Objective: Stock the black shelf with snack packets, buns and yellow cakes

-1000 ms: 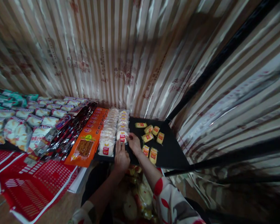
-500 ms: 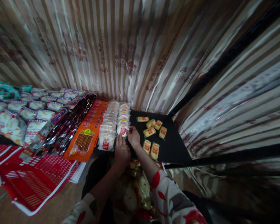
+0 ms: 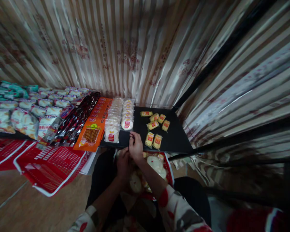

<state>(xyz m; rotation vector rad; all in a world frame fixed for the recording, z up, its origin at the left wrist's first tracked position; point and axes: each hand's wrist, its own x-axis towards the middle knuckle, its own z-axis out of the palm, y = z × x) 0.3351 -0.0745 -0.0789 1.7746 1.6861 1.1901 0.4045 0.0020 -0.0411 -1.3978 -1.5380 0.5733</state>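
My right hand (image 3: 136, 146) is over the front edge of the black shelf (image 3: 175, 135), just below a row of round white packaged crackers (image 3: 127, 123). Its fingers are loosely bent and slightly apart, with nothing visible in them. Lower and to the left, my left hand (image 3: 123, 162) hangs in shadow over the red basket (image 3: 169, 169) between my knees; its fingers are partly hidden. Large round white packs (image 3: 156, 162) lie inside that basket. A second row of white cracker packs (image 3: 111, 132) stands left of the first.
Several small yellow packaged cakes (image 3: 153, 125) lie scattered on the shelf's right side. Orange snack packets (image 3: 90, 132), dark shiny packets (image 3: 74, 119) and white bags (image 3: 47, 124) fill the left. Red baskets (image 3: 53, 167) stand below. A black metal bar (image 3: 203, 77) borders the striped curtain (image 3: 145, 48).
Both hands have drawn back from the front of the right cracker row toward me, the left one down over the basket. The front cracker pack stays on the shelf, and the view has shifted slightly.
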